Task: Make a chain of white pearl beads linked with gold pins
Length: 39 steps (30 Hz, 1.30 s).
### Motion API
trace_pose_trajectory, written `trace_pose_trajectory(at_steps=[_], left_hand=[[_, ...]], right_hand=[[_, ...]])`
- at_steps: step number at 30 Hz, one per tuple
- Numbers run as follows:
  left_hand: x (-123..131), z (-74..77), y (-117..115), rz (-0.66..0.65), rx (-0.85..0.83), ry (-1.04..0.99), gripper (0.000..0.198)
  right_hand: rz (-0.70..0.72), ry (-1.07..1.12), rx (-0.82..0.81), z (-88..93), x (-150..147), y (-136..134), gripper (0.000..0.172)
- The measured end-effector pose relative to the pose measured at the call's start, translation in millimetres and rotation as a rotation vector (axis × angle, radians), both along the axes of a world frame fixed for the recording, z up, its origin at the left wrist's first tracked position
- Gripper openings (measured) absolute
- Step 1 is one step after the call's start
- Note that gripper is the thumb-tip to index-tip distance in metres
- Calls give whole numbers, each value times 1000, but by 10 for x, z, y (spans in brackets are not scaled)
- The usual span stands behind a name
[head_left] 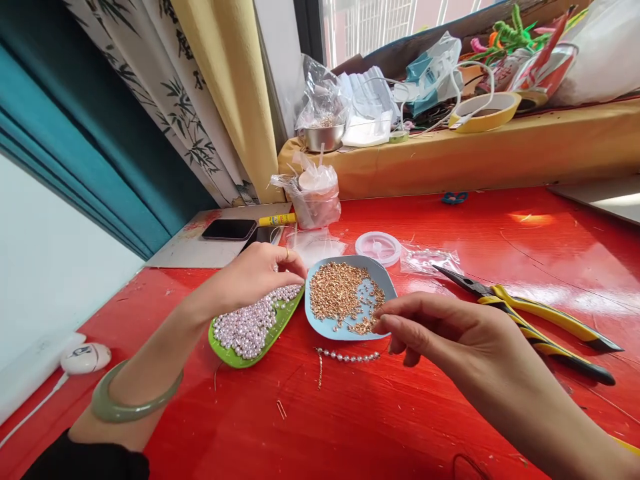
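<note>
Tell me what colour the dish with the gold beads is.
The dish is light blue, best seen in the head view.

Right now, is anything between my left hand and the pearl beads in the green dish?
Nothing visible: your left hand is over the green dish, right at the pearl beads. Whether it touches them is hidden.

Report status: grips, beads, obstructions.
Left grip at pearl beads. Right grip pinched beside gold beads. Beaded strand on table. Pliers right, clear of blue dish.

Dish [287,321], under left hand [257,277]: green
Pearls [244,331]: pinkish white
Plate [326,327], by right hand [450,328]: pale blue
Beads [334,292]: gold
Table [350,427]: red
</note>
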<state>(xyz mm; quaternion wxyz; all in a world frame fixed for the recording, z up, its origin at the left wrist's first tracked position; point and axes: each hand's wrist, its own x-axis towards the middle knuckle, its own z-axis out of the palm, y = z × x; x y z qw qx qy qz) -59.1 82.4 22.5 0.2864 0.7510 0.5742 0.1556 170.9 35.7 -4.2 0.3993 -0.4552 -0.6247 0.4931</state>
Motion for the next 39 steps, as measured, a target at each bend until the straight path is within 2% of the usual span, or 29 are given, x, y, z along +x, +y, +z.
trace_pose_trajectory(at_steps=[3,6,13,21,25,29,31,33,36,39], left_hand=[[-220,7,103,-45,1,245,18],[-294,-39,150,-115,-12,361,18],[-231,-176,154,-194,-55,403,16],[-185,-261,145,-211,-18,465,14],[-175,-263,129,-192,21,467,16],[-173,-179,120,-126,51,432,16],[-125,-118,97,-67,55,303,16],[-35,-76,53,0,19,-12,11],[146,-87,-43,10,-125,-520,10],[317,-154,-141,11,-299,-852,7]], right_hand=[[4,-23,-25,0,2,-9,14],[14,-33,-49,-8,24,-19,13],[12,-45,-61,3,41,-15,11],[15,-53,-48,-6,32,-18,13],[9,-46,-47,6,17,-15,13],[6,-36,-25,24,9,-13,14],[-3,-29,-25,24,15,-15,14],[-17,-14,-39,22,23,-22,12],[-24,32,-47,34,23,-40,11],[-11,55,-34,73,6,-58,13]])
